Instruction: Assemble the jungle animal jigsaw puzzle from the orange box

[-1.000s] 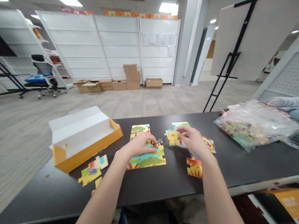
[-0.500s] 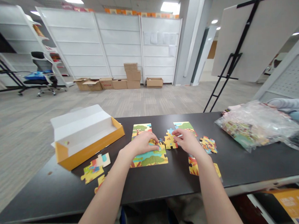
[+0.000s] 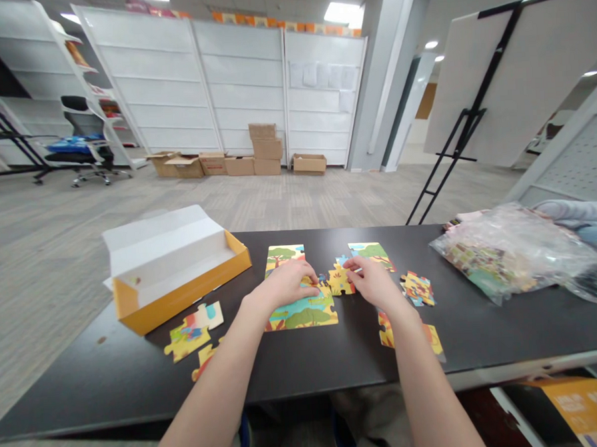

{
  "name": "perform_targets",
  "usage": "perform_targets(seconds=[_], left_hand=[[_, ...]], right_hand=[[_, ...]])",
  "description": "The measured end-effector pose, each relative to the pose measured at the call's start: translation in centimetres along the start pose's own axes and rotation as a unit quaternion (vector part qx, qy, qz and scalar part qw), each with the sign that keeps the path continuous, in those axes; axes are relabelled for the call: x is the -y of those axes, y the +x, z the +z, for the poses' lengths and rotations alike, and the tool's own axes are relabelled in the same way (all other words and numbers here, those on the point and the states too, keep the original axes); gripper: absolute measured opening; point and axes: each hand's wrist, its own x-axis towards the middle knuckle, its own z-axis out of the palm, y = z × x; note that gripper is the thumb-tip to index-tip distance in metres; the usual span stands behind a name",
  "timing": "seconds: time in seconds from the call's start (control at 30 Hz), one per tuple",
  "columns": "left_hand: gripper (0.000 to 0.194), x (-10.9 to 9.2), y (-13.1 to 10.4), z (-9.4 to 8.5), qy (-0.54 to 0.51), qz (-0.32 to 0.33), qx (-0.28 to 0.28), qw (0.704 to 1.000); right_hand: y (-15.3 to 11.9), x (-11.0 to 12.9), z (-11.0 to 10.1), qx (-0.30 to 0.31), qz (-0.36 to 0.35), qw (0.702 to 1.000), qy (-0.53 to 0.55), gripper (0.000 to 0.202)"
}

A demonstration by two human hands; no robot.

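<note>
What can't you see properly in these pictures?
In the head view:
Part of the joined puzzle: hidden by the left hand.
Parts of the orange puzzle pieces: covered by the right forearm.
Anything on the far papers: too small to read.
The rest of the orange package: cut off by the bottom right corner.

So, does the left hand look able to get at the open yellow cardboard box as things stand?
Probably yes. The left hand would have to leave the joined puzzle pieces, but the open yellow cardboard box lies to its left, and only a strip of black tabletop shows between them.
</note>
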Motion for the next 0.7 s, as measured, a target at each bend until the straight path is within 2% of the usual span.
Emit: perform_targets(seconds=[0.27, 0.47, 0.7], left_hand=[[0.017, -1.2, -0.2, 0.0, -0.002, 0.01, -0.015, 1.0], [0.02, -1.9, 0.2, 1.0, 0.018, 0.03, -0.01, 0.999], [0.023, -2.0, 0.4, 1.7, 0.046, 0.029, -0.01, 0.998]], right_hand=[[-0.1, 0.2, 0.7, 0.027, -0.034, 0.996, -0.078, 0.02], [-0.3, -0.1, 0.8, 0.025, -0.052, 0.991, -0.12, 0.025], [-0.6, -1.2, -1.0, 0.009, -0.002, 0.994, -0.111, 0.019]])
